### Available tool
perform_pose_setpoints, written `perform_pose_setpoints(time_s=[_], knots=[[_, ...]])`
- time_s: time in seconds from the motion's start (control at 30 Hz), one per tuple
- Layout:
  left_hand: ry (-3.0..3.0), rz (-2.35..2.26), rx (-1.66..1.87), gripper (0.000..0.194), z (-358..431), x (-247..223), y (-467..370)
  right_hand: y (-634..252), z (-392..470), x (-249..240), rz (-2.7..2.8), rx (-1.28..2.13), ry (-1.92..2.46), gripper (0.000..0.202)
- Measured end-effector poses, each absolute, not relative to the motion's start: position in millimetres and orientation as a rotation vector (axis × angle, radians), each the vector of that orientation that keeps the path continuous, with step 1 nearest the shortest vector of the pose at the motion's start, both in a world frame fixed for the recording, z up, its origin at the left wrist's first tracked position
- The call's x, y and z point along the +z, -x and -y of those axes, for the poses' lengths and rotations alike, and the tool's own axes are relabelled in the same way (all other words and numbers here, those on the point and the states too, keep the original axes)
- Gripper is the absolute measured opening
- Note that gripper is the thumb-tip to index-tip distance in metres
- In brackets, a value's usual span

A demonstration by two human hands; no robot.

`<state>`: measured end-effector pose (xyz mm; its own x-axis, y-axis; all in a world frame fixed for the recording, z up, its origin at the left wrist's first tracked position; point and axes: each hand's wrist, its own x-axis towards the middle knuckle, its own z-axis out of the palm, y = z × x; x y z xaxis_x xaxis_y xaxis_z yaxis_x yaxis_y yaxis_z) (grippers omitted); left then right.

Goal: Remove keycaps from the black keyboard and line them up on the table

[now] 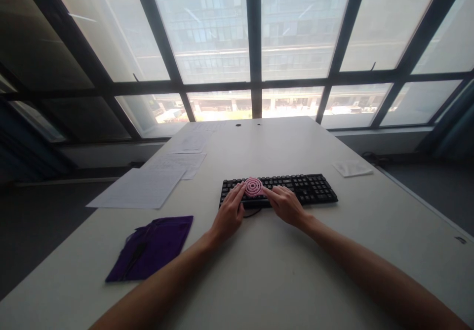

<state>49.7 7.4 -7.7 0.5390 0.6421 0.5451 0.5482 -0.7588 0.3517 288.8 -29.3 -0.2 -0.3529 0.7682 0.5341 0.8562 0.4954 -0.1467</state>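
Dark-framed windows (215,28) rise beyond the keyboard (311,189), their tops cut off; outside, a building façade is washed out by glare. White table (292,266) runs toward the glass, near edge out of view. Curtains (22,144) hang far left of the keyboard, deep in shadow, folds hard to read.

Pink ringed disc (254,186) sits over the left half of the keyboard, concealing some keys. Whether it rests on them or is held just clear: cannot tell.

Left hand (228,215): over the keyboard's left end, fingers lying close together, tips at the near-left rim of the disc. Right hand (284,204): at the keyboard's near edge, index finger stretched to the disc's right rim, other fingers curled. Thumb contact is unclear on both, so I cannot say if either truly grips (backs of the hands mask the undersides). Forearms run off the bottom of the view.

Short stretch of cable (253,214) shows at the keyboard's near side, between the hands; its ends are hidden.

Left of the keyboard: overlapping paper sheets (137,187), print too faint to read. Nearer, on that side: purple pouch (168,238), something dark on it, indistinct. Right of the keyboard and slightly beyond: flat whitish packet (352,168), contents unclear.
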Motion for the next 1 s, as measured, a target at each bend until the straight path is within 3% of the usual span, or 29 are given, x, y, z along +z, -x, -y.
perform_pose_setpoints(time_s=[0.47,0.73,1.0], knots=[[-2.816,-1.073,0.761,0.069,-4.3,-11.8,-51.8,-283.0,29.4,0.2,2.215,-0.127,1.377,0.038],[-2.852,-1.060,0.647,0.064,13.9,-9.3,-68.1,-292.9,21.3,-2.9,1.991,-0.217,1.653,0.037],[-2.791,-1.155,0.686,0.065,-14.8,5.0,-96.1,-289.8,18.3,-4.7,2.048,-0.212,1.641,0.039]])
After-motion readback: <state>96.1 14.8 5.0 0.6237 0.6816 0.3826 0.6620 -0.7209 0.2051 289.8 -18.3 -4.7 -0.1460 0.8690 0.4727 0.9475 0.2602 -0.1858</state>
